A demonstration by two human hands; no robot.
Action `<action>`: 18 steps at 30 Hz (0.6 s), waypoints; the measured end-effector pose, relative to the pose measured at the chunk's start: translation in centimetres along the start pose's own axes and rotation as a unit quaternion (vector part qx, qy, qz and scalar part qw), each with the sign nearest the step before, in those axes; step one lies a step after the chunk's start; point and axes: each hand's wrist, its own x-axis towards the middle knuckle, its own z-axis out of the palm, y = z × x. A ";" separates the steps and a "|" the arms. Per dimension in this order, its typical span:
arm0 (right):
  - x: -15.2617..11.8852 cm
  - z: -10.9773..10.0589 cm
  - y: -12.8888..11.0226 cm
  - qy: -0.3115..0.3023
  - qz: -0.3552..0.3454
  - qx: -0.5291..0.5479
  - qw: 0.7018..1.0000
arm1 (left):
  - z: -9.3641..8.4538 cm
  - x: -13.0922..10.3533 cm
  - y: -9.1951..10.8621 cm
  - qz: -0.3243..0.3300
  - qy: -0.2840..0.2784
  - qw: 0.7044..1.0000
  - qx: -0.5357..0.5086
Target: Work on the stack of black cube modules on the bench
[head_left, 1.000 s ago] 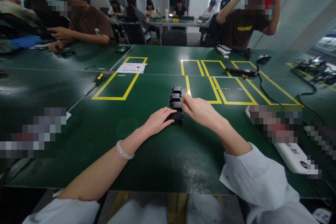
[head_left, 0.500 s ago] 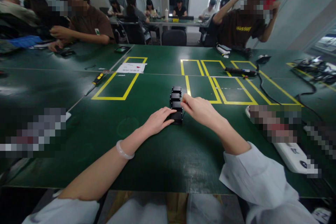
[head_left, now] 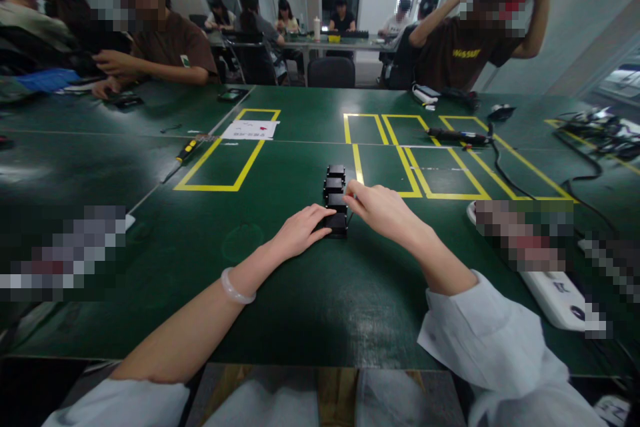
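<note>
Several small black blocks (head_left: 337,201) stand in a row on the green table, running away from me. My left hand (head_left: 305,230) grips the nearest block from its left side, fingertips on top and thumb along the near face. On the right of the row, my right hand (head_left: 380,208) is closed in a pinch beside the nearer blocks. A thin dark shaft (head_left: 350,217) shows just below its fingertips, pointing toward the nearest block. What kind of tool it is, I cannot make out, since the fingers cover most of it.
Yellow tape outlines (head_left: 207,187) mark the green table (head_left: 280,320). A yellow-black screwdriver-like tool (head_left: 188,149) and a paper sheet (head_left: 250,129) lie left. On the right are a black corded tool (head_left: 459,137), a white device (head_left: 555,297) and a cable pile (head_left: 603,133). People sit opposite.
My hands and the black blocks stay almost where they were. Across the table on the right, a person's raised arms have shifted around the head.
</note>
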 end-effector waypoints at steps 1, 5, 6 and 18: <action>0.0 0.0 0.0 -0.003 0.002 -0.002 1.000 | 0.0 0.0 0.0 0.000 0.000 1.000 0.000; 0.0 -0.2 -0.1 -0.011 0.002 0.004 1.000 | 0.0 0.0 0.0 -0.001 0.001 1.000 -0.003; -0.1 -0.2 -0.1 -0.011 0.001 0.006 1.000 | 0.0 0.0 0.0 -0.001 0.002 1.000 -0.004; 0.0 -0.1 0.0 -0.011 -0.007 0.002 1.000 | 0.0 0.0 0.0 0.002 0.001 1.000 0.001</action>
